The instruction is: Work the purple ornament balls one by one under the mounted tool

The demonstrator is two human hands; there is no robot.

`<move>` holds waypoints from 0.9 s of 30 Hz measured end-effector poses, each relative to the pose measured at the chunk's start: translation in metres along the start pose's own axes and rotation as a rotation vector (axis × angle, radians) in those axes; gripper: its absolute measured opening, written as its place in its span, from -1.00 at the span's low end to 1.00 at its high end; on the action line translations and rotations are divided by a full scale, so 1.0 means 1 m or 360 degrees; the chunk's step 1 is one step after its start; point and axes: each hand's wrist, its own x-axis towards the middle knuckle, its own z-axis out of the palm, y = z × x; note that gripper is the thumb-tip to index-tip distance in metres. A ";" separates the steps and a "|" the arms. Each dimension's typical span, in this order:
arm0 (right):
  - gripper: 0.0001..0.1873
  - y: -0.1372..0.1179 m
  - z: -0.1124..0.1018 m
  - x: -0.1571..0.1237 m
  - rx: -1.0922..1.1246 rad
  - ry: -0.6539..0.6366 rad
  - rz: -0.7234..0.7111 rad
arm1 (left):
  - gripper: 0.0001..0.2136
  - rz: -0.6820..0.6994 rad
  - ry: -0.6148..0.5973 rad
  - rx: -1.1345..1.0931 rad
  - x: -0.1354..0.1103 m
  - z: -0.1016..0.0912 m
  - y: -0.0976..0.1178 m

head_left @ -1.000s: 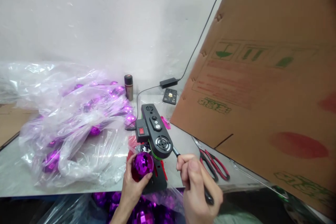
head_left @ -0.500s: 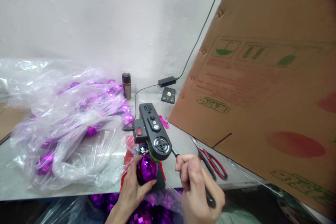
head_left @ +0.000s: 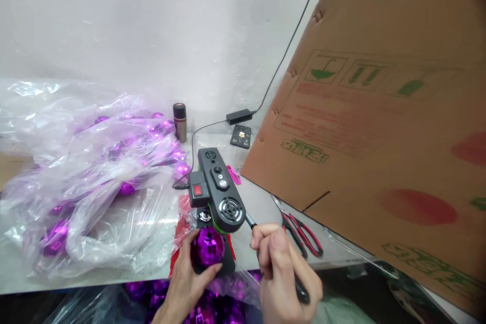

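— Find the shiny purple mirror-faceted ball (head_left: 208, 246). Held where?

— In the left hand (head_left: 190, 271), gripped between thumb and fingers, just beside the near end of a long black device (head_left: 221, 190) with a red switch (head_left: 197, 190). Hard to tell whether touching it.

— And the right hand (head_left: 283, 271)?

— Wrapped tightly around a black-handled metal rod (head_left: 302, 292), beside the device.

— Look farther out, on the white tabletop (head_left: 261, 200).

— To the right, a hand tool with red and black handles (head_left: 309, 237); to the left, a crumpled translucent plastic bag (head_left: 94, 223) over more purple balls (head_left: 56, 237); farther back, a brown cylindrical bottle with a black cap (head_left: 180, 124).

— And outermost?

— On the right, a big tilted brown cardboard box (head_left: 360, 136); below the tabletop's front edge, a heap of purple faceted balls (head_left: 203, 310).
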 end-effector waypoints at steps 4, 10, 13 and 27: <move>-0.49 -0.001 0.002 0.000 0.0020 0.0013 -0.0017 | -0.22 -0.0119 0.0179 -0.0191 0.013 -0.014 -0.002; -0.48 -0.004 0.003 0.000 -0.0003 -0.0008 0.0000 | -0.19 -0.0105 0.0069 -0.0033 0.018 -0.020 -0.009; -0.49 -0.004 0.002 -0.001 -0.0009 -0.0028 0.0026 | -0.22 -0.0036 0.0143 0.0099 0.016 -0.016 -0.010; -0.48 -0.004 0.000 -0.002 0.0056 -0.0059 0.0094 | -0.41 0.0393 0.0026 0.0375 0.010 -0.002 0.006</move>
